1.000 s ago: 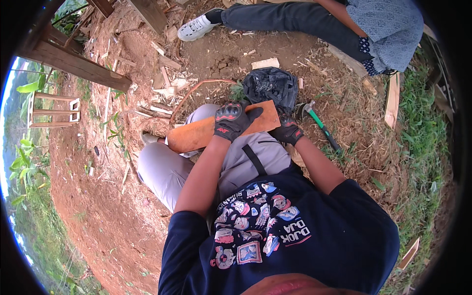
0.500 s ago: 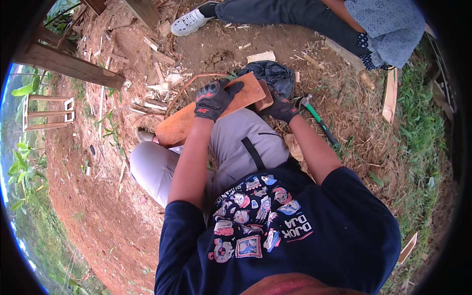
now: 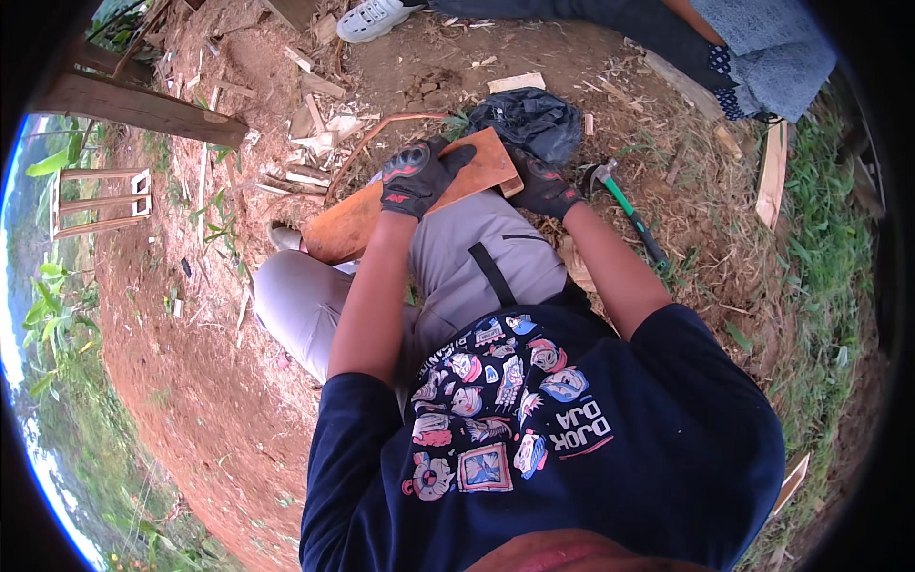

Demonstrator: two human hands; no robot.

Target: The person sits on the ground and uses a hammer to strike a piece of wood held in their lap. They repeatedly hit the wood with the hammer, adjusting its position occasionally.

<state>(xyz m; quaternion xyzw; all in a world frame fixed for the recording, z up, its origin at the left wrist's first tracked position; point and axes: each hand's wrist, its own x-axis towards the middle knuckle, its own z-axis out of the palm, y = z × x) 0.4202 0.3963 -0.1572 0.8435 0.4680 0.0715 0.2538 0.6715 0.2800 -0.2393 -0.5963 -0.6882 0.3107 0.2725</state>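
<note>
A reddish-brown wooden board (image 3: 355,222) lies slantwise over my lap. My left hand (image 3: 417,178), in a black glove, grips it near the middle, thumb along the upper face. At the board's right end, my gloved right hand (image 3: 543,184) is closed round a short wooden block (image 3: 513,185). Only a small part of this block shows beneath the board's end; right fingertips are partly hidden. On the soil to the right of that hand rests a hammer (image 3: 621,212) with a green and black handle.
A crumpled black plastic bag (image 3: 534,124) lies just beyond my hands. Wood scraps (image 3: 329,133) litter the soil ahead. A person's leg (image 3: 572,10) in dark trousers stretches across the far side. Wooden posts (image 3: 143,112) stand at far left, a small wooden frame (image 3: 100,202) beyond.
The block has shifted under the board's right end, so less of it shows. Both hands keep their hold. The whole view has shifted slightly.
</note>
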